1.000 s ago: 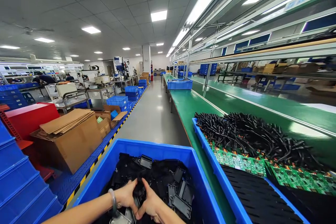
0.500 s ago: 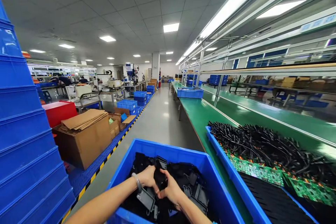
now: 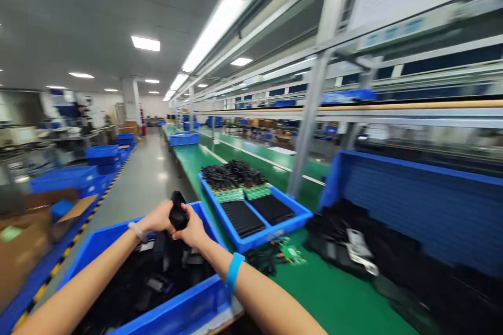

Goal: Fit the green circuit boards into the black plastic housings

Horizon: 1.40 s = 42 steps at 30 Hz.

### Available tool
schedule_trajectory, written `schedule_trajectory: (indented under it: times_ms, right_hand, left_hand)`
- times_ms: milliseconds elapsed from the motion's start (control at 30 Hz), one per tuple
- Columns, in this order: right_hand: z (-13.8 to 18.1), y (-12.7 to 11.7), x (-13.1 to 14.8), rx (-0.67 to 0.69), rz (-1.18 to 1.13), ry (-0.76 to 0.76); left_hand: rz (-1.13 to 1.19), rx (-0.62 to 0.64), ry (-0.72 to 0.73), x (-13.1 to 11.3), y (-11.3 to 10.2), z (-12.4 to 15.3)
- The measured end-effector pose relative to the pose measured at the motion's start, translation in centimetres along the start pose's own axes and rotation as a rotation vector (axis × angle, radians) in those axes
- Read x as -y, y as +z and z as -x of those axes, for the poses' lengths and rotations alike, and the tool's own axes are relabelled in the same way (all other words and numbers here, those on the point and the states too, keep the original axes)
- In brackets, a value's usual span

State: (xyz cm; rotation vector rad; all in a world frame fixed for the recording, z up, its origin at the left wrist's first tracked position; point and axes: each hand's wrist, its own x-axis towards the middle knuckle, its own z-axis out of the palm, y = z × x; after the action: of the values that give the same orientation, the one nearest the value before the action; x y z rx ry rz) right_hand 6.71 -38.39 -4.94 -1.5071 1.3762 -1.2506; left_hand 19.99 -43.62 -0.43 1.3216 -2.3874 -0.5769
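Observation:
My left hand (image 3: 160, 218) and my right hand (image 3: 192, 229) are both closed on one small black plastic part (image 3: 178, 211). They hold it up over the far end of a blue bin (image 3: 173, 303). Blur keeps the part's exact kind from showing. Many loose black plastic pieces (image 3: 155, 283) lie in the bin beneath my forearms. Right of my hands, a blue tray (image 3: 257, 241) holds green circuit boards (image 3: 230, 195) with bundled black cables (image 3: 233, 171) and rows of flat black strips (image 3: 243, 220).
A large blue bin (image 3: 396, 178) with black parts stands at the right on the green bench (image 3: 322, 288). A loose circuit board (image 3: 291, 252) lies before the tray. A metal post (image 3: 310, 125) rises behind it. Blue crates (image 3: 65, 180) and cardboard boxes (image 3: 23, 243) line the aisle at left.
My view has swung to the right. Both hands have risen from among the pieces in the bin, bringing up the black part between them.

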Motion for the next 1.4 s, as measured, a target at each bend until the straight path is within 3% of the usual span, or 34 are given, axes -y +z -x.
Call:
schedule_trajectory:
  times_ms: [100,200,267,333,433,567,700,867,1033,1133,1233,1333,1400]
  right_hand:
    - [0.4,-5.7,0.5,-0.139,0.013,-0.048]
    - [2.3,-13.4,0.1,-0.307,0.108,-0.063]
    - [4.7,-18.9,-0.6,-0.427,0.203,-0.043]
    - [7.8,-23.9,-1.8,-0.522,0.296,-0.005]
    - [12.4,-29.9,-4.4,-0.621,0.387,0.091]
    - [17.0,-33.9,-8.2,-0.655,0.543,0.248]
    - [19.0,-34.2,-10.4,-0.623,0.749,0.356]
    - [19.3,-33.2,-11.6,-0.558,1.092,0.581]
    - [19.4,-33.4,-12.9,-0.531,1.102,0.618]
    - [20.0,-33.8,-12.2,-0.426,1.072,0.69]
    - [21.0,-34.0,-10.4,-0.294,1.049,0.746]
    - [22.5,-33.4,-8.8,-0.244,1.068,0.76]
    - [23.7,-32.6,-8.2,-0.261,1.087,0.743]
  left_hand:
    - [-0.039,0.08,0.15,-5.2,0.7,-4.1]
    - [-0.009,0.129,0.363,-12.1,3.6,-8.5]
    - [0.023,0.108,0.492,-17.4,6.9,-10.6]
    - [0.07,0.184,0.614,-22.5,11.1,-12.0]
    - [0.119,0.247,0.715,-28.4,18.1,-12.9]
    - [0.125,0.342,0.815,-31.9,26.2,-13.2]
    - [-0.009,0.408,1.007,-32.3,30.1,-13.7]
    - [-0.376,0.494,0.994,-33.8,30.4,-15.6]
    - [-0.519,0.689,1.016,-35.6,27.4,-17.6]
    - [-0.509,0.584,1.032,-34.7,23.9,-17.4]
    - [-0.562,0.38,0.827,-32.1,21.0,-14.9]
    - [-0.637,0.259,0.572,-28.8,20.4,-11.0]
    - [-0.635,0.252,0.491,-26.8,21.2,-8.8]
